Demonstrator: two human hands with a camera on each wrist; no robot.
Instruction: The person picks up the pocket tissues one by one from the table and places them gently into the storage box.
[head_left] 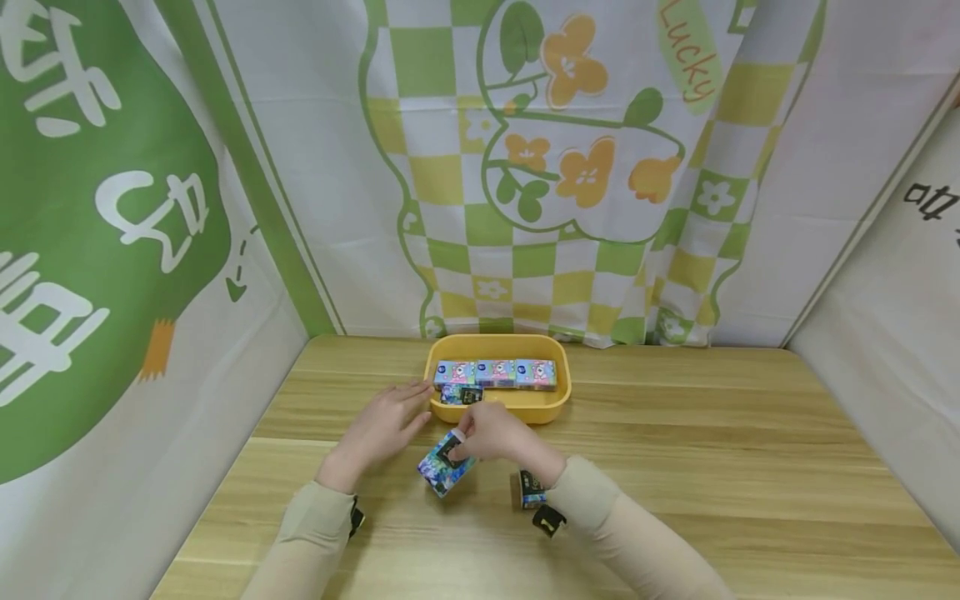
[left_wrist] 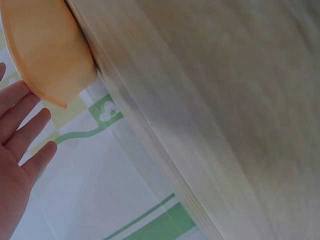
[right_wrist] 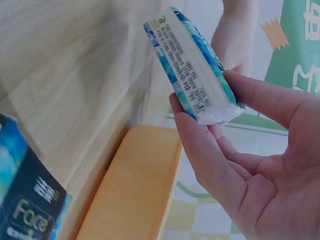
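Observation:
In the head view my right hand (head_left: 491, 432) pinches a blue floral tissue pack (head_left: 435, 472) with a black label, tilted above the table in front of a yellow bin (head_left: 536, 412). The right wrist view shows thumb and fingers on one end of this tissue pack, its white printed side facing the camera. My left hand (head_left: 384, 425) rests its straight fingertips on the bin's left rim. Inside, three pink-and-blue packs (head_left: 497, 373) line the back, and one dark floral tissue pack (head_left: 461, 394) lies at front left. Another such pack (head_left: 532, 492) stands under my right forearm, partly hidden.
The wooden table (head_left: 690, 467) extends to both sides and toward me. A patterned curtain (head_left: 525, 275) hangs behind the bin, close to its back edge. Printed cloth walls (head_left: 262, 292) border the left and right.

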